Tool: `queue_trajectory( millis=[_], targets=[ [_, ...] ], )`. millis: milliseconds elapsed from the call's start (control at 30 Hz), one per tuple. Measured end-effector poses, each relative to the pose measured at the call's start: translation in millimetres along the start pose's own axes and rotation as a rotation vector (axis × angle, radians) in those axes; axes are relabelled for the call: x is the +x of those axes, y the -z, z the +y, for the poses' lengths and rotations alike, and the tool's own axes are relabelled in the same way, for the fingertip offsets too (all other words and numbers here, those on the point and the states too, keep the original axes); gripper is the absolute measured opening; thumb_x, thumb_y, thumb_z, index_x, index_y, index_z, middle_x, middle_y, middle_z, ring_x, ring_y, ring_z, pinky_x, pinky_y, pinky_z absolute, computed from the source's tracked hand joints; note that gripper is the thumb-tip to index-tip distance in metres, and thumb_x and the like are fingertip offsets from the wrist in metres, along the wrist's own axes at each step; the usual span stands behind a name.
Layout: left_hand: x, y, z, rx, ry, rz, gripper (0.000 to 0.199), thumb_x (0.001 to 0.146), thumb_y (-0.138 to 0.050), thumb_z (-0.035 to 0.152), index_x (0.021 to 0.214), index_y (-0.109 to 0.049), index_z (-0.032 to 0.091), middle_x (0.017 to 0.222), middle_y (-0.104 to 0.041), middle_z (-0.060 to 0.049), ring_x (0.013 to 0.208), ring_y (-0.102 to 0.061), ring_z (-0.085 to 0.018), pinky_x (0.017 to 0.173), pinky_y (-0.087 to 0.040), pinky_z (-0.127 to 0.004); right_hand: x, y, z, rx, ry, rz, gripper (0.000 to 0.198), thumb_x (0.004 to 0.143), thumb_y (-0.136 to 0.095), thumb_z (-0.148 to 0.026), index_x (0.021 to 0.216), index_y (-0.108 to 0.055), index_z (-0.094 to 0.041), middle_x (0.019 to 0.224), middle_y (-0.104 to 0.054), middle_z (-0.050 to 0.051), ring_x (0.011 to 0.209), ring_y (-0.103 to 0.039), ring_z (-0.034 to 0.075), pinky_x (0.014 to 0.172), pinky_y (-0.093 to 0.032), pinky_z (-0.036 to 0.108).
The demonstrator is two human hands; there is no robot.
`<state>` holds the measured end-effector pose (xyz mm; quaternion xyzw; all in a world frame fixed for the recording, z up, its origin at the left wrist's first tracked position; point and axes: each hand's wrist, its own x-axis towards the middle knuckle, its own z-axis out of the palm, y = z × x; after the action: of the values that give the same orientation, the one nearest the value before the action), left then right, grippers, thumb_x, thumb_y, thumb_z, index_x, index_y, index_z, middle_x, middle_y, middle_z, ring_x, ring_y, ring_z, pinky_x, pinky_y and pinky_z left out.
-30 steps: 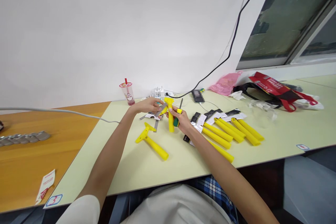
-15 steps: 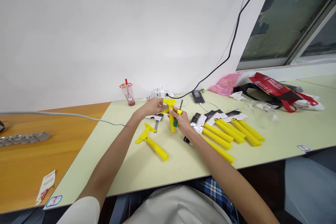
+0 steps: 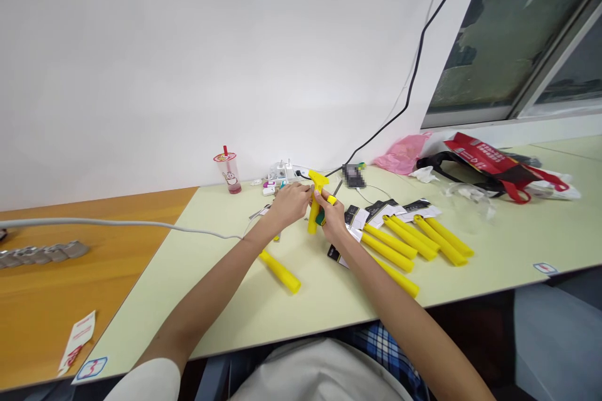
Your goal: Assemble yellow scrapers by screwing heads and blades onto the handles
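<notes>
My right hand (image 3: 333, 216) is closed around a yellow scraper (image 3: 318, 180), its T-shaped head up and slightly tilted. The same hand also holds a screwdriver (image 3: 332, 200) with a green and yellow handle, its shaft pointing up and away. Beside the scraper's head is my left hand (image 3: 292, 203), fingers curled inward and seen from the back; whatever they pinch is hidden. Under my left forearm lies a second yellow scraper handle (image 3: 282, 273), its head covered by the arm.
To the right lie several yellow scrapers (image 3: 390, 247) with black-and-white cards (image 3: 357, 216). A drink cup (image 3: 229, 172), a power strip (image 3: 285, 170) and a phone (image 3: 353, 176) stand along the wall. Further right are a pink bag (image 3: 403, 153) and a red bag (image 3: 489, 160). A grey cable (image 3: 141, 225) crosses at left.
My left hand has moved right and turned its back to view, its forearm now covering the lying scraper's head. The held scraper has shifted slightly right and tilted.
</notes>
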<state>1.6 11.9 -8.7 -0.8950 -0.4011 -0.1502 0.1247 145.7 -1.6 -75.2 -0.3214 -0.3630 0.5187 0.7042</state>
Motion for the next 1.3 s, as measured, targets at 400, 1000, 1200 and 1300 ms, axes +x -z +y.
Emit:
queue_trajectory(
  millis=[400,1000,1200,1300],
  targets=[
    [2,1,-7,-0.112,0.111,0.03,0.021,0.106,-0.063,0.027,0.101,-0.082,0.019,0.116,-0.079,-0.014,0.117,-0.071,-0.032,0.104,-0.053,-0.043,-5,-5,-10,0.044,0.011,-0.119,0.06,0.07,-0.096,-0.059,0.118,-0.082,-0.026,0.092,-0.078,0.002,0.095,-0.072,0.025,0.079,-0.057,0.034],
    [5,5,-21,-0.508,0.401,0.167,0.021,0.095,-0.058,0.009,0.107,-0.072,0.018,0.097,-0.084,-0.008,0.088,-0.08,-0.024,0.078,-0.058,-0.032,-12,-4,-5,-0.087,-0.005,-0.265,0.075,0.07,-0.1,-0.06,0.135,-0.082,-0.029,0.124,-0.081,0.005,0.122,-0.07,0.033,0.105,-0.06,0.047],
    [6,8,-39,-0.972,0.506,0.384,0.004,0.09,-0.07,0.019,0.093,-0.069,0.019,0.086,-0.082,-0.005,0.081,-0.081,-0.023,0.074,-0.062,-0.031,-13,-5,2,-0.137,0.064,-0.163,0.063,0.074,-0.097,-0.063,0.123,-0.085,-0.025,0.104,-0.079,0.002,0.092,-0.068,0.021,0.095,-0.06,0.037],
    [7,9,-45,-1.296,0.595,0.474,0.023,0.084,-0.085,0.029,0.091,-0.066,0.018,0.084,-0.082,-0.006,0.08,-0.081,-0.023,0.082,-0.066,-0.037,-11,-4,2,-0.111,0.046,-0.095,0.063,0.071,-0.098,-0.065,0.118,-0.085,-0.024,0.103,-0.079,0.003,0.096,-0.07,0.023,0.091,-0.06,0.036]
  ],
)
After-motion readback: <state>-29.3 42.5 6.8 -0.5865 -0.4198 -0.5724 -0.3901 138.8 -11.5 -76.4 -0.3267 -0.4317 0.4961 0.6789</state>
